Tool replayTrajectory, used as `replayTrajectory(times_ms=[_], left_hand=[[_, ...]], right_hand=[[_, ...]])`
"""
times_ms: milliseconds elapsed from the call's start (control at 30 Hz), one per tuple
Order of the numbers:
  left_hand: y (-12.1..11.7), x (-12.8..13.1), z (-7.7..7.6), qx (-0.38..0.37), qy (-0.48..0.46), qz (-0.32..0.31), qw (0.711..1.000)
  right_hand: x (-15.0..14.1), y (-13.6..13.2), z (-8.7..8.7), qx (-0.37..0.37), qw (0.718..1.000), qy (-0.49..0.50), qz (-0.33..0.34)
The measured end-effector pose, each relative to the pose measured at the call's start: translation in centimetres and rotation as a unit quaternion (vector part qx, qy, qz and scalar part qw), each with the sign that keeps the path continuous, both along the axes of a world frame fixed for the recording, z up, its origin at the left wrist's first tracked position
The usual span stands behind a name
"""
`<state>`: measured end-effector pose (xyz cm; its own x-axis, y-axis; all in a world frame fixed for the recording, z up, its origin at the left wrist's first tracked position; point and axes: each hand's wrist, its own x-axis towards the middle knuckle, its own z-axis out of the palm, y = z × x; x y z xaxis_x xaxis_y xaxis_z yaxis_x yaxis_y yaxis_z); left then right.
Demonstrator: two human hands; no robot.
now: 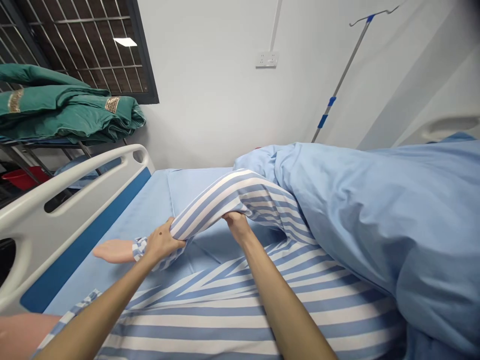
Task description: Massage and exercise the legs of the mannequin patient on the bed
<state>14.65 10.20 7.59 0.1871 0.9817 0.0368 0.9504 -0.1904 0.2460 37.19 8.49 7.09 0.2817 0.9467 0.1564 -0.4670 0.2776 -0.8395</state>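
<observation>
A manikin's bent leg in blue-and-white striped trousers is raised at the knee above the bed sheet. My left hand is closed round its lower part, above the ankle. Under the knee, my right hand grips the leg from below, its fingers partly hidden by the cloth. The smooth bare foot of this leg points left, near the sheet. Closer to me, the other striped leg lies stretched out, with its foot at the lower left, partly behind my left forearm.
A light blue quilt is bunched over the right side of the bed. The white footboard stands at the left. Beyond it, folded green bedding lies on a rack above a red basin. An IV pole rises by the wall.
</observation>
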Motion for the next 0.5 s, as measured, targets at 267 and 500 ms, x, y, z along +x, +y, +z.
replayTrajectory(times_ms=[267,500], left_hand=[[2.0,-7.1,7.5,0.030,0.218,-0.068,0.973],[2.4,-7.5,9.8,0.035,0.317,-0.119,0.940]], right_hand=[[-5.2,-0.2,-3.5,-0.089,0.979,0.112,0.143],[-7.8,-1.0,-7.2,-0.180,0.937,0.203,0.222]])
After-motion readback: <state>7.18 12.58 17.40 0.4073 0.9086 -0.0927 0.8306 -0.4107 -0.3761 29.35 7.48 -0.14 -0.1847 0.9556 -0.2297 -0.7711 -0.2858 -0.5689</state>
